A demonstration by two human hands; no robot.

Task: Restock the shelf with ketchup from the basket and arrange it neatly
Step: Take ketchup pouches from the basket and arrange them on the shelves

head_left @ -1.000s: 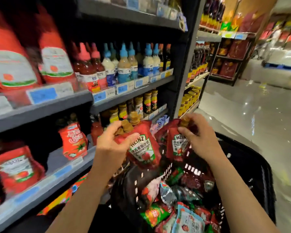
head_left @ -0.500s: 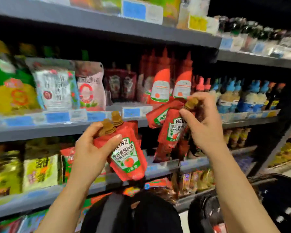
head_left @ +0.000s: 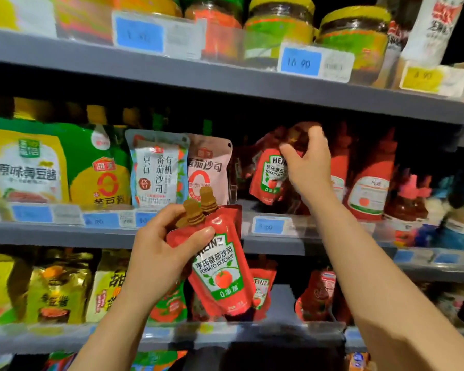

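My left hand (head_left: 156, 253) grips two red Heinz ketchup pouches (head_left: 220, 269) with brown caps, held in front of the middle shelf edge (head_left: 113, 234). My right hand (head_left: 308, 167) reaches into the middle shelf and pinches the top of another red Heinz ketchup pouch (head_left: 271, 172), which stands in the shelf slot beside tall red ketchup bottles (head_left: 370, 183). Whether a second pouch is behind it in that hand is hidden. The basket is out of view.
Left of the slot stand white and pink tomato sauce pouches (head_left: 158, 170) and green-yellow bags (head_left: 27, 167). Jars (head_left: 279, 25) line the top shelf. The lower shelf holds more red pouches (head_left: 316, 295) and gold packs (head_left: 59, 290). Price tags (head_left: 268, 226) run along the shelf edges.
The view has risen from the basket to the shelves. My right hand has moved up and forward, carrying its ketchup pouch into the middle shelf. My left hand stays lower with its pouches.
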